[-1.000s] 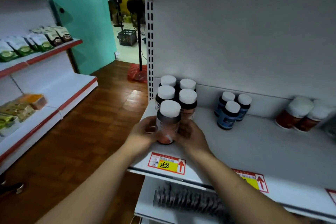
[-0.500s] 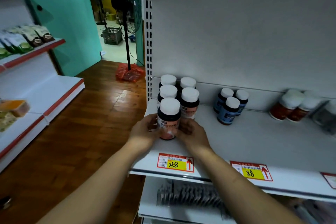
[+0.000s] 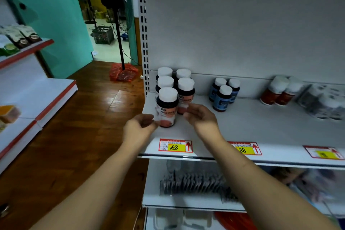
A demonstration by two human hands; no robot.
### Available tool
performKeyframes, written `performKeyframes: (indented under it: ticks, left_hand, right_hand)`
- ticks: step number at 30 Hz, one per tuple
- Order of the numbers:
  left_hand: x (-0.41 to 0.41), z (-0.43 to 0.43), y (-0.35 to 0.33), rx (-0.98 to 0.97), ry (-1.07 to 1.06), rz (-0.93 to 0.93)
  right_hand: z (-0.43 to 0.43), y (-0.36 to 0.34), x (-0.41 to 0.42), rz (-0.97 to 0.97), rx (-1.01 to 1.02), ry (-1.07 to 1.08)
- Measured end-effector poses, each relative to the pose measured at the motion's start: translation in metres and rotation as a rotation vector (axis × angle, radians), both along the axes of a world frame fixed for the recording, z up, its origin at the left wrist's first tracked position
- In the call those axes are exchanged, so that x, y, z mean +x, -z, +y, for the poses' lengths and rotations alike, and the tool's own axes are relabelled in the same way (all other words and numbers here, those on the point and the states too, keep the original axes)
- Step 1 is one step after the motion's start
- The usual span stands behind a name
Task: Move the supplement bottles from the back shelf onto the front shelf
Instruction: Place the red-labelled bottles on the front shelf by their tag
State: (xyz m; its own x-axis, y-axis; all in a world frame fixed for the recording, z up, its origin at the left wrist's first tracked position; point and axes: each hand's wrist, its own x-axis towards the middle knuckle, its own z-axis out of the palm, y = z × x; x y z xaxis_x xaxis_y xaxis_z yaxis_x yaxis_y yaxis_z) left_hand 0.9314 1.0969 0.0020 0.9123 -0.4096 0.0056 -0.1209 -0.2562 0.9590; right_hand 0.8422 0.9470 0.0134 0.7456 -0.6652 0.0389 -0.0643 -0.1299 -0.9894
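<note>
Supplement bottle [image 3: 166, 107] stands upright at centre frame, toward the shelf [image 3: 261, 127] front edge. Left hand [image 3: 139, 127] and right hand [image 3: 200, 116] flank it, fingers loosely spread, gripping nothing. Best to check it sits steady above the price tag [image 3: 175, 145] before reaching back.

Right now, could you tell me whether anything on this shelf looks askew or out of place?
Nothing stands out: the five pink-labelled bottles stand upright in a tight cluster, and the three blue bottles beside them are upright too.

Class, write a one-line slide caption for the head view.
Open left hand and right hand flank the front bottle, upright on the shelf before four matching bottles.
</note>
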Motion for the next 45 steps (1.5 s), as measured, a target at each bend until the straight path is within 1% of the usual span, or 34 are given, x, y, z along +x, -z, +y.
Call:
performKeyframes:
  ticks: [2,6,8,11,16,20,25,30,36,41,45]
  left_hand:
    - [-0.016,-0.001,-0.008,-0.011,0.025,-0.023]
    - [-0.056,-0.022,-0.024,-0.099,0.087,-0.057]
    - [-0.08,-0.04,-0.032,-0.129,0.107,-0.082]
    - [-0.13,-0.08,-0.043,-0.214,0.134,-0.065]
    - [-0.243,-0.178,-0.06,-0.325,0.22,-0.023]
    - [-0.328,-0.26,-0.074,-0.37,0.37,-0.002]
    - [-0.414,-0.358,-0.087,-0.389,0.565,0.011]
    - [-0.483,-0.463,-0.077,-0.374,0.741,0.021]
    - [-0.552,-0.597,-0.078,-0.403,0.9,0.045]
    - [-0.603,-0.699,-0.094,-0.395,0.979,0.025]
    - [-0.646,-0.765,-0.083,-0.344,1.026,0.018]
  right_hand:
    - [0.003,-0.003,-0.011,-0.036,-0.003,0.009]
    - [-0.002,-0.015,-0.043,-0.076,0.004,-0.001]
    - [-0.016,-0.022,-0.07,-0.092,0.028,0.008]
    - [-0.047,-0.033,-0.129,-0.124,0.027,0.062]
    - [-0.126,-0.053,-0.255,-0.132,-0.009,0.155]
    - [-0.194,-0.066,-0.349,-0.157,-0.019,0.302]
    - [-0.268,-0.071,-0.443,-0.211,-0.001,0.449]
    - [-0.345,-0.06,-0.519,-0.235,0.001,0.619]
    - [-0.456,-0.067,-0.599,-0.197,-0.068,0.793]
    - [-0.545,-0.078,-0.659,-0.188,-0.09,0.875]
    - [-0.605,-0.066,-0.702,-0.191,-0.07,0.912]
